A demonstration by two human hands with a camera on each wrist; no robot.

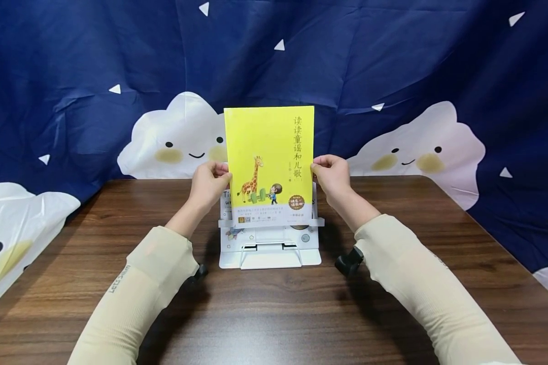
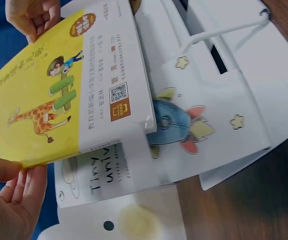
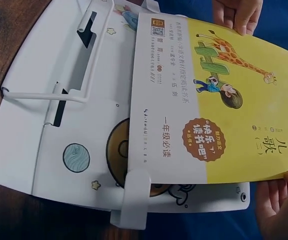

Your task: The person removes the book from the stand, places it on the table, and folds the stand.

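A yellow book (image 1: 269, 142) with a giraffe and a child on its cover is held upright between both hands, in front of a white book stand (image 1: 269, 256). My left hand (image 1: 208, 185) pinches its left edge, thumb in front and fingers behind. At the opposite edge my right hand (image 1: 333, 177) grips it the same way. The stand's printed back plate (image 2: 209, 115) shows below the book, with a blue cartoon figure and small stars. Close to the book's lower corner is a white side clip (image 3: 136, 195) of the stand. The book's back is hidden.
The stand is on a dark wooden table (image 1: 265, 314), its wire support (image 1: 271, 259) folded out at the front. Behind the table hangs a dark blue curtain (image 1: 274, 71) with white clouds and triangles. Black wrist straps (image 1: 349, 261) hang below the sleeves.
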